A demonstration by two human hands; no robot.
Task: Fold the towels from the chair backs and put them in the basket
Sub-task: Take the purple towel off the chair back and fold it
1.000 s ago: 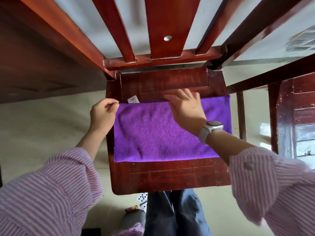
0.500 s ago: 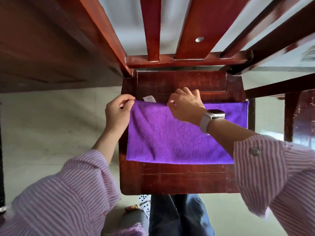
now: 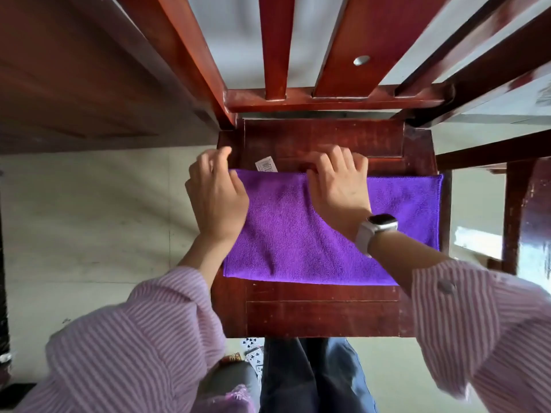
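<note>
A purple towel lies folded into a flat rectangle on the dark red wooden chair seat. A small white tag sticks out past its far edge. My left hand is at the towel's far left corner, fingers curled over the edge and gripping it. My right hand, with a watch on the wrist, grips the far edge near the middle, fingers curled over it and thumb at the edge. No basket is in view.
The chair's slatted back rises right beyond the seat. A dark wooden table fills the upper left. Another piece of red wooden furniture stands at the right. Playing cards lie on the pale floor by my legs.
My right hand went from lying flat on the towel to curling over its far edge. My left hand shifted from beside the corner onto it. The view moved closer.
</note>
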